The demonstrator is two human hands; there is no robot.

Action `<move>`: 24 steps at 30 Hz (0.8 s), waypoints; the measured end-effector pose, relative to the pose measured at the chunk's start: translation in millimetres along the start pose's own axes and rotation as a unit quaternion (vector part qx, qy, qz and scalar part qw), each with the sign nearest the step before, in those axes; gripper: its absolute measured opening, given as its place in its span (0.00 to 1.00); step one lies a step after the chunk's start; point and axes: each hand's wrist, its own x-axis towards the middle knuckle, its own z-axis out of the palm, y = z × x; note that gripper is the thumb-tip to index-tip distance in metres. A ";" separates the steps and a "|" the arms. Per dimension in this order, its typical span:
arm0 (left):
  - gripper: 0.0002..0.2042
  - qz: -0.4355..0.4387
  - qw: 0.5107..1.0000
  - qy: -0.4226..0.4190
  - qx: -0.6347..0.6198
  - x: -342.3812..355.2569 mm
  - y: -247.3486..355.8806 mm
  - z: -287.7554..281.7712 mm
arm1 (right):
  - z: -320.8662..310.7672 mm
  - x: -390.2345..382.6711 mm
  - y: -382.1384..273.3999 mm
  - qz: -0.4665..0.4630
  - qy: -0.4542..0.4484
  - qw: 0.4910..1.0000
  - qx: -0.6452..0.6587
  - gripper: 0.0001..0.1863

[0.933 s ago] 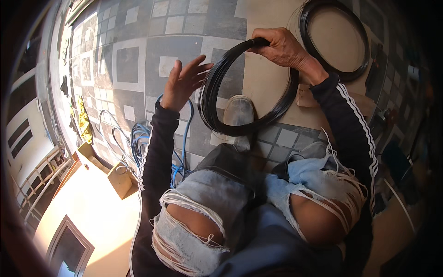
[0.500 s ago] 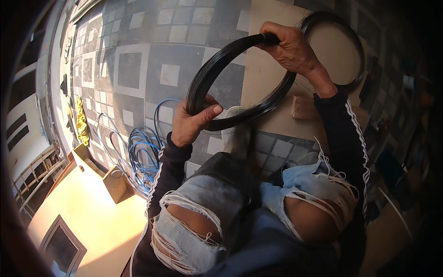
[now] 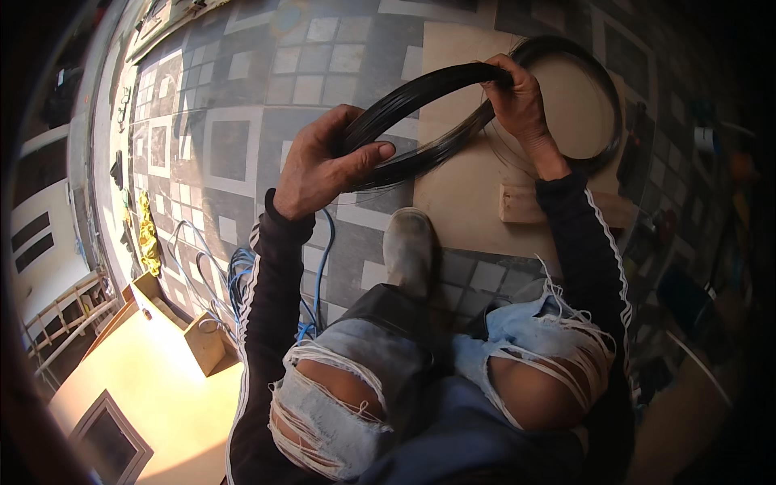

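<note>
Left hand, spread and clear of the wire in the earliest frame, has come onto the round coil of thin black wire; coil's left end is now raised farther from the knees and looks more tilted. Coil is up between both hands, above the grey-and-white patterned tile floor. Left hand is wrapped on its left end, thumb inside the loop, fingertips hidden. Right hand grips the far right part, fingers curled round the strands. Second coil of black wire lies to the right on a flat tan board; held coil overlaps its left edge in view, cannot tell if touching. Pale wooden block on the board, near the right wrist. Grey worn shoe on the floor, near side of held coil. Tangled blue hose left of the legs; crumpled yellow cloth farther left. Large tan panel near left, sunlit. Ripped light-blue jeans cover the near legs, knees showing.
</note>
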 end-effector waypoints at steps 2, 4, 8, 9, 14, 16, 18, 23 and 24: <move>0.25 -0.002 1.000 -0.030 0.006 3.9 -0.5 -8.0 | -4.9 -3.1 4.9 0.012 -0.003 1.000 -0.001 0.11; 0.27 0.038 0.998 -0.040 -0.008 9.0 -4.7 -14.5 | -6.9 -2.7 6.8 0.027 0.001 1.000 0.006 0.13; 0.30 0.084 0.996 0.019 0.017 13.1 -21.6 -22.4 | -5.0 -1.1 7.6 0.064 0.021 0.998 0.005 0.15; 0.29 0.094 0.994 0.042 0.035 11.7 -26.2 -23.1 | -4.4 -0.1 7.9 0.068 0.026 0.997 -0.002 0.16; 0.24 0.227 0.942 0.138 0.205 14.7 -44.9 -20.7 | -3.2 2.3 9.6 0.056 0.030 0.998 -0.017 0.15; 0.22 0.283 0.916 0.170 0.227 18.5 -47.7 -21.2 | -2.0 2.5 10.3 0.054 0.029 0.998 -0.009 0.15; 0.21 0.277 0.918 0.171 0.227 17.8 -48.0 -21.6 | 0.9 3.0 10.9 0.035 0.036 0.998 0.033 0.15; 0.20 0.285 0.920 0.162 0.215 24.3 -43.7 -25.8 | 3.0 3.8 11.9 0.038 0.040 0.998 0.014 0.16; 0.21 0.277 0.931 0.148 0.184 25.5 -42.4 -27.0 | 2.2 3.7 12.0 0.054 0.041 0.998 0.000 0.16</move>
